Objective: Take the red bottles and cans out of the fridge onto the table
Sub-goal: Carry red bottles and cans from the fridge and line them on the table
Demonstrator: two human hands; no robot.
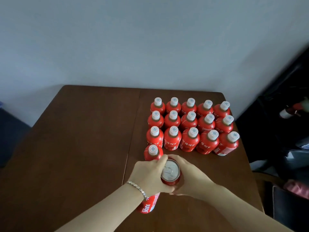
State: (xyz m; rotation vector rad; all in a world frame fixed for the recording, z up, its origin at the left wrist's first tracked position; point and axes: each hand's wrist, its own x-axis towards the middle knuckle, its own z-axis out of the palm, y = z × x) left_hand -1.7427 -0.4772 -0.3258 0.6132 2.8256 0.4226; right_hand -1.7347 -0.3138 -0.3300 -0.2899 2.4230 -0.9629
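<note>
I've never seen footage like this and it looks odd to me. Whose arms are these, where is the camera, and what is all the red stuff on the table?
There is no machine here: a person wears a wide-angle camera on the head, looking forward and down, so you see their own arms reaching in from below. The left hand and right hand together wrap a red can, silver top up. On the brown table stand red bottles with white caps, three rows of five, plus one more bottle starting a fourth row. Another red bottle shows under the left wrist, which wears a bracelet. I cannot tell whether that bottle is held.
</note>
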